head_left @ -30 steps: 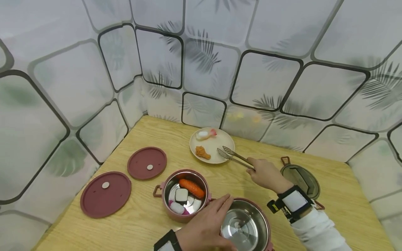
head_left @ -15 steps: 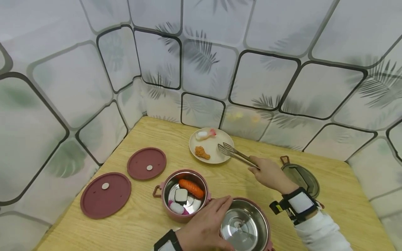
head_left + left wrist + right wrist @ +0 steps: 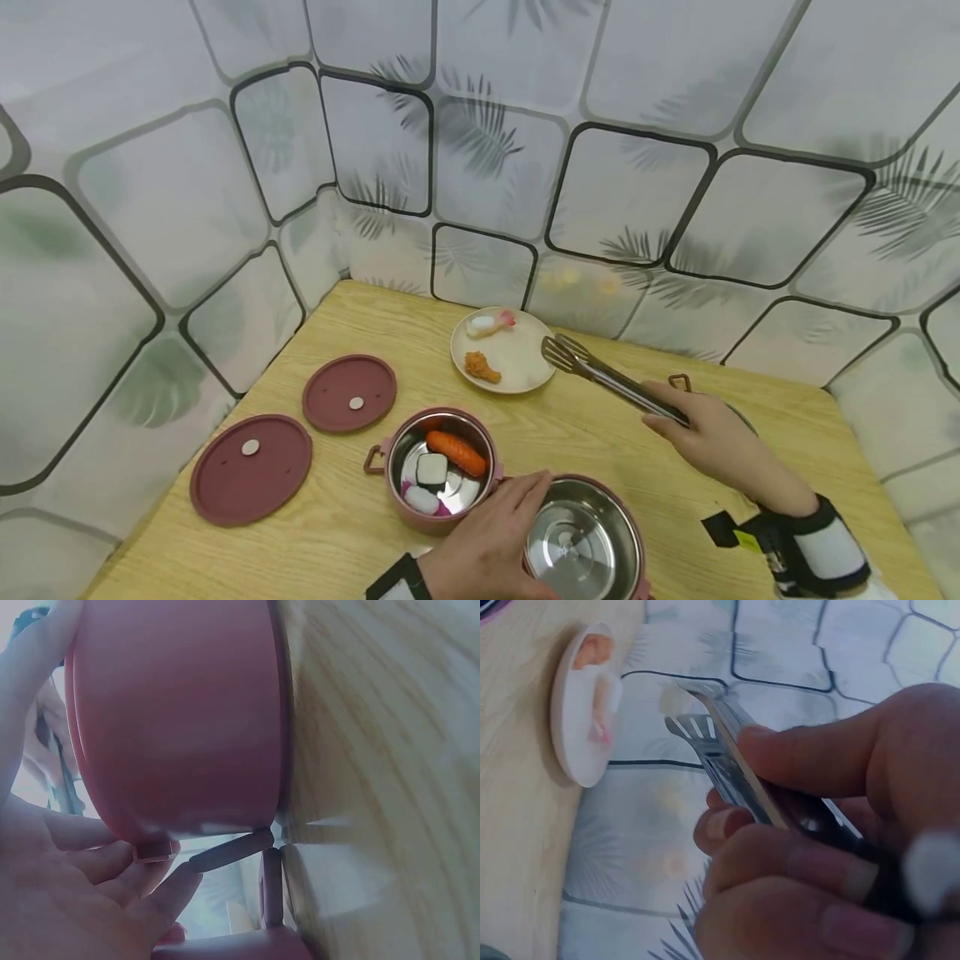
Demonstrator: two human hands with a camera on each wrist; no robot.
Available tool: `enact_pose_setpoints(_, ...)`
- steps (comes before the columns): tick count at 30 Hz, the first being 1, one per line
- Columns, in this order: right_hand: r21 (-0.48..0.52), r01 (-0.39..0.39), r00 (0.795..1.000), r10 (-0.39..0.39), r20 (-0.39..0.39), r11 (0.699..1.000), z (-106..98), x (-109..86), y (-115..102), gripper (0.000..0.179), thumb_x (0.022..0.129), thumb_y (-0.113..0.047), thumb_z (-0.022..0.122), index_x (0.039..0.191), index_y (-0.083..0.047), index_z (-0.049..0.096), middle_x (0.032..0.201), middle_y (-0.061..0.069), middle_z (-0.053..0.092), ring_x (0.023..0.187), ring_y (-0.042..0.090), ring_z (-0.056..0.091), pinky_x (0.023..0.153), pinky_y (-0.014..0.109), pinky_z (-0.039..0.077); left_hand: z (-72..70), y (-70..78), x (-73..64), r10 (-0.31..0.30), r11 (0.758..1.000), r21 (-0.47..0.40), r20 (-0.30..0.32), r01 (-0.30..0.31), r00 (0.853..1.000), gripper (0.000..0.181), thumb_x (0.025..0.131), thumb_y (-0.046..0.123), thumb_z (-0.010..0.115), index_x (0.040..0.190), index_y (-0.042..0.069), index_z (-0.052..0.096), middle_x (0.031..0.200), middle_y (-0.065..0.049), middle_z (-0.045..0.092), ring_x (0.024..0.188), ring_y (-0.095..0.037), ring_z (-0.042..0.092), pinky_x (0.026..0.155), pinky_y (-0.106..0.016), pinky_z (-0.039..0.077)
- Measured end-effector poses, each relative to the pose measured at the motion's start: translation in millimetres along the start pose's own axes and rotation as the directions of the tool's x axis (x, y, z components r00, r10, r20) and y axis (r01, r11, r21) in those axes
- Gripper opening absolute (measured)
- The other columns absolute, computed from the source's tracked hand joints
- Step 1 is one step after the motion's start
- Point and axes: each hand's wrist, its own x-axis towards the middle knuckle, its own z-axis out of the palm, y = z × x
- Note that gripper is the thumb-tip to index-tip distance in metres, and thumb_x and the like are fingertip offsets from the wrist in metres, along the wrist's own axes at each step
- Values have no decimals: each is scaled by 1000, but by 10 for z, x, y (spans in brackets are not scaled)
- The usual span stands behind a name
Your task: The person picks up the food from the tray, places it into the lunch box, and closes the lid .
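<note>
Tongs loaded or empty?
Empty: the tongs sit in the right hand, tips apart, with nothing between them in the head and right wrist views.

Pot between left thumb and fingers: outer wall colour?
Reddish pink; the pot shows best in the left wrist view.

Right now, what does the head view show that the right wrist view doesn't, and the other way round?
Only the head view: the left hand against an open pot, and the orange food and white block inside the pot beside it.

Only the right wrist view: a close look at the curled fingers and their nails along the tongs, with the plate nearly edge-on.

Both: the right hand gripping the tongs, the plate bearing the drumstick and shrimp piece, and the patterned wall.
</note>
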Motion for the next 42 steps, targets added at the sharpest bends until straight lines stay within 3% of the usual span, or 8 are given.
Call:
enact_pose_setpoints(5, 22, 1, 999, -2, 50, 1000, -149, -299, -15, 47, 95, -31, 50, 136, -13, 40, 56, -6, 46, 45, 5, 37, 55, 27, 39, -3, -9, 9, -28, 999, -31, 44, 30, 999, 117, 63, 77, 61, 146, 10, 12, 146, -8, 27, 129, -15, 24, 102, -36, 34)
enact_pose_setpoints(11, 71, 13, 988, -24, 152, 997, -275, -669, 43, 46, 95, -25, 50, 138, -17, 36, 51, -16, 27, 41, 2, 27, 53, 23, 36, -16, -6, 12, -38, 999, -37, 64, 40, 997, 117, 63, 76, 61, 145, 8, 12, 147, -8, 25, 130, -15, 23, 103, -37, 33)
enact_pose_setpoints(16, 10, 103, 975, -103, 195, 995, -267, -909, 157, 44, 94, -21, 52, 136, -15, 40, 88, -14, 59, 70, -1, 50, 57, 24, 41, -21, 2, 10, -28, 999, -21, 51, 29, 998, 118, 63, 77, 60, 146, 10, 10, 147, -9, 25, 129, -16, 25, 102, -37, 34)
enact_pose_setpoints(19, 50, 147, 955, -155, 252, 988, -211, -988, 212, 42, 94, -17, 52, 134, -15, 43, 109, -5, 61, 81, 2, 54, 56, 25, 44, -16, 2, 12, -12, 1000, -9, 32, 13, 999, 118, 63, 77, 60, 146, 9, 9, 147, -10, 26, 129, -16, 25, 103, -37, 33)
enact_pose_setpoints(21, 93, 176, 938, -196, 285, 980, -168, -1027, 236, 41, 94, -14, 51, 133, -14, 44, 116, -2, 58, 84, 3, 54, 57, 24, 43, -13, 3, 12, -8, 1000, -9, 28, 8, 1000, 118, 63, 77, 60, 146, 9, 9, 147, -10, 26, 129, -16, 25, 103, -37, 33)
enact_pose_setpoints(27, 280, 201, 889, -295, 351, 939, -24, -1088, 309, 41, 92, -6, 49, 133, -7, 43, 92, -16, 57, 71, -1, 50, 54, 21, 35, -16, 13, -7, -19, 1000, -2, 31, 19, 999, 118, 64, 76, 61, 146, 10, 8, 147, -11, 25, 130, -17, 24, 103, -37, 32)
enact_pose_setpoints(32, 329, 220, 858, -343, 384, 918, 90, -1081, 348, 41, 92, -5, 48, 133, -5, 44, 112, -8, 59, 84, 3, 53, 59, 24, 44, -20, 13, -8, -19, 1000, 1, 29, 19, 999, 118, 64, 76, 61, 146, 11, 6, 146, -10, 26, 129, -17, 26, 103, -36, 33)
enact_pose_setpoints(42, 457, 211, 801, -421, 426, 864, 316, -964, 204, 36, 92, -4, 48, 125, -17, 50, 96, -11, 61, 75, 1, 53, 56, 21, 44, -11, 20, -5, 1, 1000, 10, -6, -1, 1000, 118, 63, 75, 62, 145, 8, 11, 145, -11, 28, 128, -17, 27, 103, -35, 33)
